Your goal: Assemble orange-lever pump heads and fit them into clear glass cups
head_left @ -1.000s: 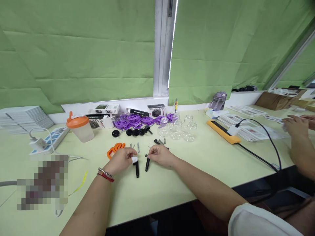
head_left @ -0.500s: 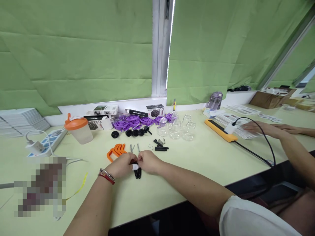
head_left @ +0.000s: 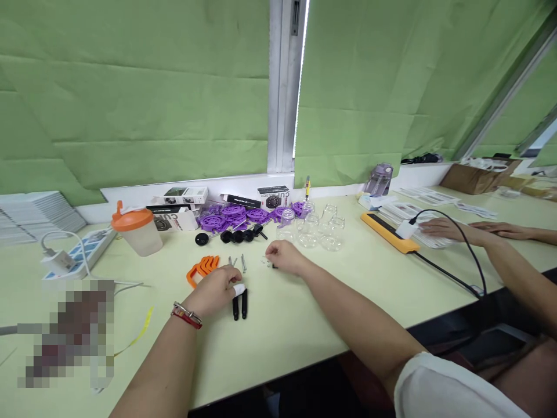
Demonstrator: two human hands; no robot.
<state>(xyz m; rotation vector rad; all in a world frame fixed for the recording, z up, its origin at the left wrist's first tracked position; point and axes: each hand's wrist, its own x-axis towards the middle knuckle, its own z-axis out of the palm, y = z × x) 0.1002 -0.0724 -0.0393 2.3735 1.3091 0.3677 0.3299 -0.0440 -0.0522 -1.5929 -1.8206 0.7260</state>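
Observation:
My left hand (head_left: 217, 285), with a white wrap (head_left: 239, 289) on the thumb, is curled over the upper ends of two black handles (head_left: 244, 305) lying side by side. What its closed fingers hold, if anything, is hidden. My right hand (head_left: 285, 257) has its fingers pinched beside some tiny pale pieces (head_left: 263, 260). It covers nearly all of the small black part (head_left: 274, 266) beneath it, and its fingertip contents cannot be made out. Metal screws (head_left: 243, 263) lie between the hands. Orange curved pieces (head_left: 204, 268) rest left of my left hand.
Purple round parts (head_left: 213, 223) and black knobs (head_left: 237, 236) lie at the back, beside printed boxes (head_left: 174, 219). Clear glass-like cups (head_left: 307, 237) stand right of them. An orange-lidded shaker (head_left: 141, 232) is left; a yellow power strip (head_left: 389, 232) and another person's hands (head_left: 444, 229) are right.
My right hand has left the black handles and moved right and away from me, over the springs and black parts. My left hand has stayed near the handles, which now lie slightly apart.

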